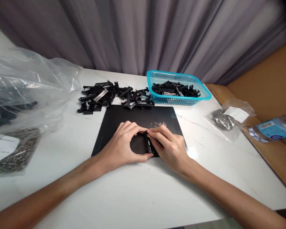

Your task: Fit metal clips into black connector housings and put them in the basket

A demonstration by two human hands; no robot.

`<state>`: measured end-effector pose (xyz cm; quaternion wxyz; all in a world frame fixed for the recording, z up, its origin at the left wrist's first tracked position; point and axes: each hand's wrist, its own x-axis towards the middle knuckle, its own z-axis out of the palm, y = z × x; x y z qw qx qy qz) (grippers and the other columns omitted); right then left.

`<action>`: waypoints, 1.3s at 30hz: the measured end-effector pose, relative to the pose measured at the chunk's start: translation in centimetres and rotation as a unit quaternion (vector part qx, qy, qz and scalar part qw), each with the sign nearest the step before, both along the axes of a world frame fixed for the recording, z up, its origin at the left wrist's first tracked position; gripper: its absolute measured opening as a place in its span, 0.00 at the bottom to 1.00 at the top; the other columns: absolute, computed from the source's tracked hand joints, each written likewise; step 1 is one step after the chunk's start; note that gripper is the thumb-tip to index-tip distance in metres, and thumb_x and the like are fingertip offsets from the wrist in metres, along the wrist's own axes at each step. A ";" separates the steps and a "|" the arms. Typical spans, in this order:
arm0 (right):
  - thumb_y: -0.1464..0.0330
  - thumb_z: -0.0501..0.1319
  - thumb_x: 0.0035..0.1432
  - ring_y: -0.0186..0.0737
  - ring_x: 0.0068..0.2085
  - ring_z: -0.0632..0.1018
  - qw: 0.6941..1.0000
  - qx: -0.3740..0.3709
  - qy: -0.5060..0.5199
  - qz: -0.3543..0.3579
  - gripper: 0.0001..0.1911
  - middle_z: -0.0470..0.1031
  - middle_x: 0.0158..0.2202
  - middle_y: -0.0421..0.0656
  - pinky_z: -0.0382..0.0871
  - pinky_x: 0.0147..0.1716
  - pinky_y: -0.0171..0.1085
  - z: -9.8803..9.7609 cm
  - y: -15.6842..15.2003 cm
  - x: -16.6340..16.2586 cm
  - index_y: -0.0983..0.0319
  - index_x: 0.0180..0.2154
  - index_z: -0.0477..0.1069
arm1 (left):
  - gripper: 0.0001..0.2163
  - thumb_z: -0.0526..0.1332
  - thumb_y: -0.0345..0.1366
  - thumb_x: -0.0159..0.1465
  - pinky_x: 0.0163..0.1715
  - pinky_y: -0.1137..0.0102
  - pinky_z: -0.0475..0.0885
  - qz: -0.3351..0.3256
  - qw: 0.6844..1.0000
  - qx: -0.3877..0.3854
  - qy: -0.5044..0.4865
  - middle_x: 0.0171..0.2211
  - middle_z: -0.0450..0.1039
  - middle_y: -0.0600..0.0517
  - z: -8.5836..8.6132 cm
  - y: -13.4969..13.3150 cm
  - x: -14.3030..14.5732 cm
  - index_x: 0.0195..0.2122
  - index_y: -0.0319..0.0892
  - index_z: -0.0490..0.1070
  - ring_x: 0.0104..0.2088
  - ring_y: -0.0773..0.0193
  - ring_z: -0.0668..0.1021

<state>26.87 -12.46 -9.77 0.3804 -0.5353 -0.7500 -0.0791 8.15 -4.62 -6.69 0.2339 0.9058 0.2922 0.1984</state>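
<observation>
My left hand [124,143] grips a narrow black plastic part [148,142] by its two ends, thumb at the near end and fingers at the far end. The part stands over the front of a black mat [131,117]. Against its right side, the fingertips of my right hand [170,144] are pinched together on a small, thin metal piece [150,137], too small to name for certain. Just beyond my right fingers, a scatter of tiny metal pieces [159,124] lies on the mat.
Behind the mat lies a pile of black plastic parts [97,95]. A blue basket [178,101] holds more of them. Clear bags [35,79] stand at left, one with small metal pieces [23,156]. At right are another bag [222,119] and a plastic bottle [271,128].
</observation>
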 end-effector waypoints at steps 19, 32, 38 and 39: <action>0.69 0.62 0.68 0.36 0.33 0.76 0.942 -0.184 0.269 0.077 0.08 0.77 0.38 0.44 0.68 0.27 0.36 1.9 0.7 1.2 0.58 0.42 0.82 | 0.26 0.75 0.47 0.52 0.49 0.57 0.67 0.006 1.000 -0.019 -0.023 0.41 0.74 0.51 -0.5 0.1 -0.2 0.51 0.45 0.74 0.44 0.54 0.74; 0.57 0.75 0.53 0.28 0.23 0.66 0.845 -0.305 0.432 0.080 0.17 0.81 0.37 0.42 0.57 0.21 0.33 1.8 2.5 2.3 0.61 0.40 0.81 | 0.25 0.74 0.47 0.53 0.48 0.58 0.66 -0.006 1.000 -0.013 -0.007 0.41 0.73 0.52 -0.4 0.3 -0.2 0.49 0.46 0.75 0.43 0.55 0.72; 0.55 0.77 0.47 0.28 0.24 0.68 0.818 -0.349 0.450 0.080 0.22 0.79 0.35 0.41 0.60 0.24 0.33 2.6 2.8 2.3 0.62 0.39 0.81 | 0.25 0.74 0.43 0.53 0.48 0.59 0.65 -0.017 0.999 -0.029 -0.002 0.40 0.71 0.52 0.0 0.2 -0.1 0.50 0.44 0.75 0.43 0.56 0.71; 0.55 0.78 0.47 0.30 0.26 0.70 0.814 -0.354 0.453 0.081 0.22 0.79 0.35 0.41 0.62 0.26 0.33 2.7 2.8 2.2 0.62 0.39 0.81 | 0.25 0.74 0.42 0.53 0.48 0.60 0.65 -0.020 0.999 -0.029 -0.002 0.40 0.71 0.53 0.0 0.2 -0.1 0.51 0.44 0.75 0.42 0.56 0.71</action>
